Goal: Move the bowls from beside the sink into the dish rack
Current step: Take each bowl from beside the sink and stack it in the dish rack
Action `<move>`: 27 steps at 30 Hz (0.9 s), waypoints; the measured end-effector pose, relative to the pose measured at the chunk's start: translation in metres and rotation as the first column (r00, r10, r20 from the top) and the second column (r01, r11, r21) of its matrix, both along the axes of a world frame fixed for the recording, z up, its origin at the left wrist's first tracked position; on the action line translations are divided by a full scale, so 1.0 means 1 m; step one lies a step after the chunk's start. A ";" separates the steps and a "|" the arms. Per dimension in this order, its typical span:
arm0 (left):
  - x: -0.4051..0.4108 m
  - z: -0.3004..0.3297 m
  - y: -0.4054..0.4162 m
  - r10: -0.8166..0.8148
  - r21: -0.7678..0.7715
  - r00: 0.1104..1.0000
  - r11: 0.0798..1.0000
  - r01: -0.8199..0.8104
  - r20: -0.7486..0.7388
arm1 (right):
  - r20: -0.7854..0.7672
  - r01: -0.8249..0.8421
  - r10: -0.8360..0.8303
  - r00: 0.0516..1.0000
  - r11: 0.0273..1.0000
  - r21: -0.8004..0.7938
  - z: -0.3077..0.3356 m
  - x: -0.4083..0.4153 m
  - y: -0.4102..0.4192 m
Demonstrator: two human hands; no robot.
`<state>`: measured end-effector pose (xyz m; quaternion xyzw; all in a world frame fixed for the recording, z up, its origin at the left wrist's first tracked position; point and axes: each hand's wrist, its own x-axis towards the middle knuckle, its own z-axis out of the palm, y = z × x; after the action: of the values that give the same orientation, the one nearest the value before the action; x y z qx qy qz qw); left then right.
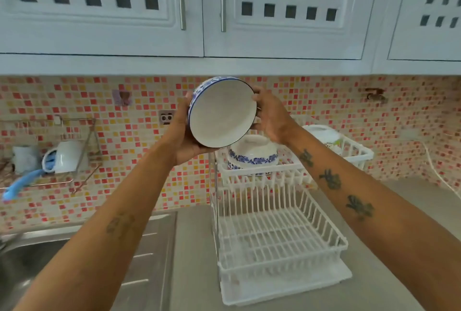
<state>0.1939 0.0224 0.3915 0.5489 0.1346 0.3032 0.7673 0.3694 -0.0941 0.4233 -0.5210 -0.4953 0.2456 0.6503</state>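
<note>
Both hands, left hand [183, 133] & right hand [270, 117], clasp tilted blue-white bowl [222, 113] (inside faces camera) above dish rack [279, 236]; another bowl [253, 156] sits upside-down on top tier.

Blue-patterned white bowl [222, 113] tilted mid-air, second bowl [253, 155] upside down on white dish rack's [279, 236] upper tier

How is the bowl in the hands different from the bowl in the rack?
The held bowl is up in the air, gripped by the left hand and right hand; the rack bowl sits on the top shelf of the dish rack. The held bowl is tipped on its side, showing its white inside; the rack bowl is upside down, showing only its outside. Both are white with blue flower patterns.
</note>
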 end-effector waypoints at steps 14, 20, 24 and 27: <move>0.092 -0.017 -0.022 0.445 0.640 0.895 0.683 -0.353 0.019 | -0.086 0.259 -0.274 0.958 0.954 -0.152 -0.026 0.068 -0.007; 0.113 -0.030 -0.025 0.511 0.734 0.858 0.600 -0.319 -0.045 | -0.163 0.256 -0.297 0.941 0.938 -0.232 -0.039 0.077 0.000; 0.116 -0.033 -0.025 0.534 0.796 0.839 0.550 -0.253 -0.103 | -0.134 0.238 -0.288 0.948 0.923 -0.304 -0.050 0.080 0.000; 0.118 -0.036 -0.022 0.526 0.801 0.837 0.561 -0.207 -0.152 | -0.141 0.193 -0.260 0.955 0.909 -0.370 -0.057 0.082 0.001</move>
<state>0.3123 0.0006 0.3559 0.8231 0.2526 0.3761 0.3426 0.4514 -0.0934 0.3668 -0.6578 -0.3160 0.3007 0.6140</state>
